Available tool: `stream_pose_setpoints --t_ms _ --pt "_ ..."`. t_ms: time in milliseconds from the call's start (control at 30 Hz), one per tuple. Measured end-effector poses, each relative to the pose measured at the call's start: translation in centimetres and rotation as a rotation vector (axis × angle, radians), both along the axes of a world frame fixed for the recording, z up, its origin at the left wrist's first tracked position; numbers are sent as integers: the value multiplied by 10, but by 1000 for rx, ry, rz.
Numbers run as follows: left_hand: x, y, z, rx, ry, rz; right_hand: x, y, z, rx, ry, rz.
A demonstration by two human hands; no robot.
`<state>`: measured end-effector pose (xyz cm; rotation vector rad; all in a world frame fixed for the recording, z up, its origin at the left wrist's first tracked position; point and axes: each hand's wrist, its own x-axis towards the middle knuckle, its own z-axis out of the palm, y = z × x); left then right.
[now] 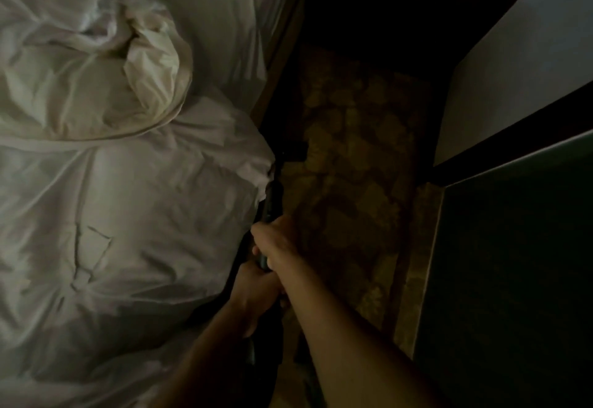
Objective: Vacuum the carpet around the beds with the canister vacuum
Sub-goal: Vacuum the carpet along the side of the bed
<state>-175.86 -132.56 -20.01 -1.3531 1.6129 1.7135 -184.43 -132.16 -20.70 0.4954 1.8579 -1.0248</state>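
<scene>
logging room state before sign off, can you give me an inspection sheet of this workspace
surface: patterned carpet, narrow strip between bed and dark panel, dim
job's things: vacuum wand along the bed edge; head too dark to tell
clutter: crumpled white bedding heaped on the bed
hands: right hand grips the wand ahead of left hand, which grips it too
cables: nothing seen
surroundings: dark panel and pale wall on the right
</scene>
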Motion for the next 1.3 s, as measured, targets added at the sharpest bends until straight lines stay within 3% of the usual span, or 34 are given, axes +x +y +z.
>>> stream_pose_setpoints --t_ms 267,567,1067,1300 --pt "7 9 5 -36 -2 81 2 12 11 68 43 98" --pt "59 18 8 22 22 69 52 22 18 95 48 62" --pt "241 43 13 133 88 -18 235 57 6 87 56 -105" --pt "310 74 13 86 13 -93 307 91 9 81 24 -160"
